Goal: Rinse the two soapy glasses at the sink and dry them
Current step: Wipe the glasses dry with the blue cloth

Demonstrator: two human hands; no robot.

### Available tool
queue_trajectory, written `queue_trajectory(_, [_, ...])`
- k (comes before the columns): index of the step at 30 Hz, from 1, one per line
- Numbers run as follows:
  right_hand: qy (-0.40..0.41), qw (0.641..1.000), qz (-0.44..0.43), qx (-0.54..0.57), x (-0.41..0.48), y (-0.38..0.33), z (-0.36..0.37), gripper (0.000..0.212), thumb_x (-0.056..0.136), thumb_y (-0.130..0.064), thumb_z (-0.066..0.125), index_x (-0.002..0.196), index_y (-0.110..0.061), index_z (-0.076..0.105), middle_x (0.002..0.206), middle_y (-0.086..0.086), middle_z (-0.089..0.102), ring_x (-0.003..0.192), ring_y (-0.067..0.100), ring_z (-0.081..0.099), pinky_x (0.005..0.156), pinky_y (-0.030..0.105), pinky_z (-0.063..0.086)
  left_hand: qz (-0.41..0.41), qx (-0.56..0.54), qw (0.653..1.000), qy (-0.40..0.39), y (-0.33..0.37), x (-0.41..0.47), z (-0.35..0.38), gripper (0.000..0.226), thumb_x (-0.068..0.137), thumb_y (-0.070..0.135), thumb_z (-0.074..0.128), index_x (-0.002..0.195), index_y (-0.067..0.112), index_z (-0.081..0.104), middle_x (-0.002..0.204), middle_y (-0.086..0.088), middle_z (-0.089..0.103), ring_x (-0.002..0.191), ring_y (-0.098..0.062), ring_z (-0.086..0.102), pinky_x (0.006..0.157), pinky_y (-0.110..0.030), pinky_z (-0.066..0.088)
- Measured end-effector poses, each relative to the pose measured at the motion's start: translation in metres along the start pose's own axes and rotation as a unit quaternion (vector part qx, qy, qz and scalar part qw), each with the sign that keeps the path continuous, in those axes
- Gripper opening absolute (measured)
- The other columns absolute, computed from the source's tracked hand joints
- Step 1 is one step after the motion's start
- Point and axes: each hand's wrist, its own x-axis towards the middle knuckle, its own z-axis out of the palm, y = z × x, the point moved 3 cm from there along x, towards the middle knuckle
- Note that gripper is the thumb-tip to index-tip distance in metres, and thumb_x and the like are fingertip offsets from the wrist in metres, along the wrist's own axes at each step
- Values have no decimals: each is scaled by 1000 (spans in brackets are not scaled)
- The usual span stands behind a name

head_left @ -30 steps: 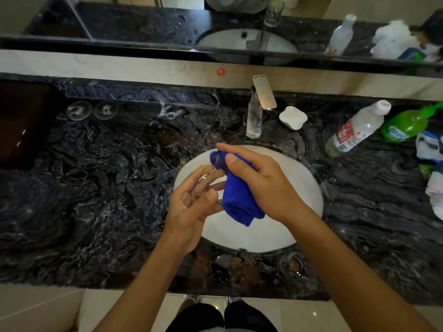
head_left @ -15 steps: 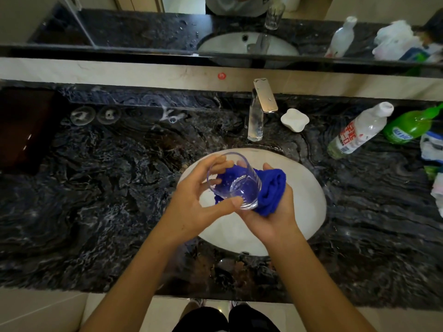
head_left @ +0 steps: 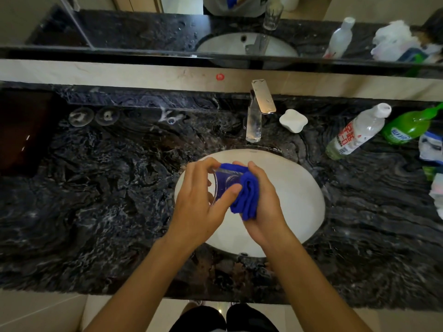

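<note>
Over the white sink basin (head_left: pixel 299 200), my left hand (head_left: pixel 199 212) grips a clear drinking glass (head_left: pixel 224 185) lying on its side, thumb across its near wall. My right hand (head_left: pixel 268 207) holds a folded blue cloth (head_left: pixel 247 200) pressed against the glass's right end, and part of the cloth shows blue through the glass. Only one glass is in my hands. Another clear glass (head_left: pixel 272 16) shows only as a reflection in the mirror.
The chrome faucet (head_left: pixel 254 121) stands behind the basin with no water running. A white soap dish (head_left: pixel 293 120), a clear bottle (head_left: pixel 357 133) and a green bottle (head_left: pixel 407 127) stand at the right. Two round clear discs (head_left: pixel 93 116) lie on the wet black marble counter (head_left: pixel 96 188).
The glass has turned from mouth-up to lying on its side. The cloth has shifted from under the glass to its right end, and my left fingers now wrap over the top.
</note>
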Motion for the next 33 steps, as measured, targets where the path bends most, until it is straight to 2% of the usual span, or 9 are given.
queue_trajectory(6, [-8, 998, 55, -5, -2, 10, -6, 50, 102, -43, 52, 130, -4, 63, 120, 21, 70, 106, 33, 64, 97, 50, 52, 115, 4, 993, -39, -16, -5, 2, 51, 97, 58, 54, 130, 19, 46, 123, 12, 42, 106, -8, 49, 85, -10, 45])
queue_trajectory(10, [-13, 980, -163, -116, -7, 2, 1, 42, 104, -38, 47, 139, -17, 58, 129, 7, 70, 115, 25, 68, 100, 42, 55, -40, -111, 993, 20, 1, 2, 3, 26, 100, 54, 47, 119, 36, 46, 117, 18, 54, 103, -7, 58, 77, -19, 52])
queue_trajectory(14, [-13, 928, -311, -205, -15, 3, 4, 57, 101, -37, 46, 152, -12, 43, 145, -2, 58, 120, 3, 63, 96, 18, 51, -194, -283, 938, 44, 13, 11, 7, 22, 102, 51, 45, 111, 32, 51, 95, 31, 65, 83, 3, 66, 67, -20, 55])
queue_trajectory(18, [-18, 979, -188, -83, -12, 1, 3, 46, 100, -41, 48, 139, -21, 59, 134, 5, 68, 124, 25, 63, 103, 40, 51, 63, -102, 993, 8, 7, 13, 0, 39, 99, 53, 52, 122, 23, 50, 121, -2, 55, 102, -10, 57, 75, -17, 52])
queue_trajectory(22, [-39, 998, -38, -25, -11, -6, 0, 43, 96, -40, 56, 126, -12, 66, 123, 17, 71, 113, 36, 64, 94, 47, 55, 208, -20, 975, -70, -10, 19, -7, 50, 100, 56, 50, 129, 15, 48, 126, -6, 49, 111, -6, 50, 75, -15, 49])
queue_trajectory(26, [-27, 958, -244, -149, -17, -10, 8, 31, 98, -30, 55, 125, -17, 64, 118, 3, 72, 102, 21, 69, 88, 38, 58, -12, -156, 988, -16, 7, 12, -1, 39, 101, 55, 50, 135, 34, 46, 125, 7, 57, 110, -6, 61, 81, -22, 55])
queue_trajectory(29, [-35, 832, -452, -321, -21, -16, 7, 39, 95, -25, 54, 132, -13, 59, 130, 3, 65, 120, 19, 63, 101, 35, 51, -305, -382, 871, -40, 9, 9, 10, 52, 89, 67, 48, 127, 35, 59, 117, -3, 70, 99, -17, 70, 81, -37, 61])
queue_trajectory(31, [-64, 793, -481, -367, -21, -17, 4, 43, 95, -23, 52, 133, -6, 56, 136, 9, 60, 127, 23, 58, 106, 37, 48, -297, -365, 882, -20, 9, 7, 7, 47, 93, 69, 51, 120, 32, 62, 113, 0, 72, 93, -21, 68, 76, -34, 61])
queue_trajectory(33, [-67, 839, -419, -341, -21, -21, 4, 37, 97, -22, 51, 132, -12, 57, 132, 2, 63, 120, 17, 62, 100, 29, 50, -163, -259, 952, 12, 13, 6, 1, 29, 96, 58, 53, 112, 34, 57, 101, 15, 69, 88, -8, 66, 73, -26, 57])
